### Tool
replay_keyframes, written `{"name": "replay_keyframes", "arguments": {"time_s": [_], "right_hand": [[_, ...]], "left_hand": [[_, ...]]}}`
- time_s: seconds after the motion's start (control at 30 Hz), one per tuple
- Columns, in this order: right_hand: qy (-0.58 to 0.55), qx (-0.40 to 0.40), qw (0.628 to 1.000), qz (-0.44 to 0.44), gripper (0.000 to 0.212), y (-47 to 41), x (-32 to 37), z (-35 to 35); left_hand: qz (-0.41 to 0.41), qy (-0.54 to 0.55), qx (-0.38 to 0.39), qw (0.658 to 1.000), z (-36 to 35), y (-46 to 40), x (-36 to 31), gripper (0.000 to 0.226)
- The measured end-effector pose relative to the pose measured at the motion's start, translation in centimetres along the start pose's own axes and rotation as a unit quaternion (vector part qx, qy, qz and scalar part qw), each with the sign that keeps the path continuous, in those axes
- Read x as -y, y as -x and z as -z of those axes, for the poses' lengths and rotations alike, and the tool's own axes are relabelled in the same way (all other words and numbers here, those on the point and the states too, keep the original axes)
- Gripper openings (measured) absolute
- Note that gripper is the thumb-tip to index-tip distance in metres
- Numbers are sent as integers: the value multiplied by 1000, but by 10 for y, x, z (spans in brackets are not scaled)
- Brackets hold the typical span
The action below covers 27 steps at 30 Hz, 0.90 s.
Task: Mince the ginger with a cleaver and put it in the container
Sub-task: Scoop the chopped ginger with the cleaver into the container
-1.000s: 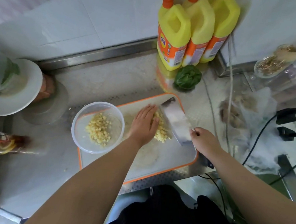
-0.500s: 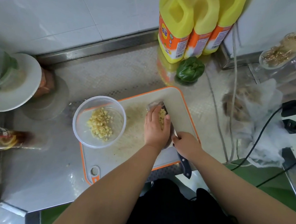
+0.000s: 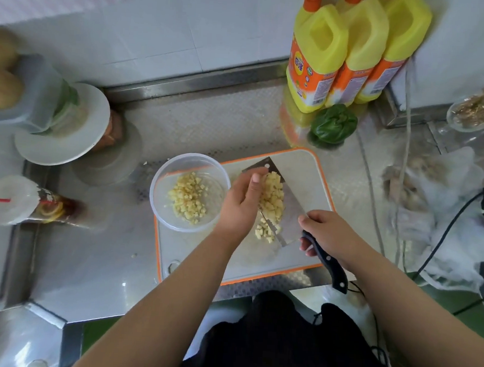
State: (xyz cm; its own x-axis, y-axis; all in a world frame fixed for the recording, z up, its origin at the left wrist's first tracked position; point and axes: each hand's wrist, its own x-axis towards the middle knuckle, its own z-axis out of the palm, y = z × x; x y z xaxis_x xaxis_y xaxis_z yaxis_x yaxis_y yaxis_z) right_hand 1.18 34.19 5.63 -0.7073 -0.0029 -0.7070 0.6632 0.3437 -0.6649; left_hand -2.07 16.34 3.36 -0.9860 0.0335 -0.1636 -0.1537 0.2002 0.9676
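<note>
The cleaver [image 3: 290, 214] lies tilted over the white, orange-rimmed cutting board [image 3: 306, 170], its flat blade carrying a heap of diced ginger [image 3: 272, 199]. My right hand [image 3: 327, 234] grips its black handle. My left hand [image 3: 241, 203] is held edge-on against the left side of the heap, fingers straight. A few ginger cubes [image 3: 264, 231] lie on the board below the blade. The clear round container [image 3: 161, 178] stands at the board's left end, with diced ginger [image 3: 188, 200] inside.
Three yellow detergent bottles [image 3: 316, 57] and a green pepper [image 3: 333, 123] stand behind the board. White plate [image 3: 67, 144] and iced drink cup [image 3: 21, 201] sit left. Plastic bags [image 3: 438, 201] and black cables [image 3: 444, 232] lie right. The counter's front edge is near my body.
The cleaver has come up off the board with the ginger heaped on its blade. My left hand has turned from covering the pile to bracing it at the side.
</note>
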Motion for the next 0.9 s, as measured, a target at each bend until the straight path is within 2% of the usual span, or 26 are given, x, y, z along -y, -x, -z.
{"name": "replay_keyframes", "arguments": {"time_s": [0.23,0.37,0.53,0.7,0.9], "right_hand": [[20,54,997,59,32,5,56,-35],[43,75,994,61,34,-1,82,-73],[55,56,996,47,30,-7,100,-108],[98,36,993,58,29,-6,108,-119],[136,31,987,75,23,-2,106,-117]], "left_hand": [[-69,-91,-46,992,70,2,-10,37],[-84,-185,-37,978,106,-3,5,59],[-63,-270,-11,961,113,-5,22,76],[-63,-306,-61,948,105,-5,27,62],[-60,-336,-81,937,102,-19,29,51]]}}
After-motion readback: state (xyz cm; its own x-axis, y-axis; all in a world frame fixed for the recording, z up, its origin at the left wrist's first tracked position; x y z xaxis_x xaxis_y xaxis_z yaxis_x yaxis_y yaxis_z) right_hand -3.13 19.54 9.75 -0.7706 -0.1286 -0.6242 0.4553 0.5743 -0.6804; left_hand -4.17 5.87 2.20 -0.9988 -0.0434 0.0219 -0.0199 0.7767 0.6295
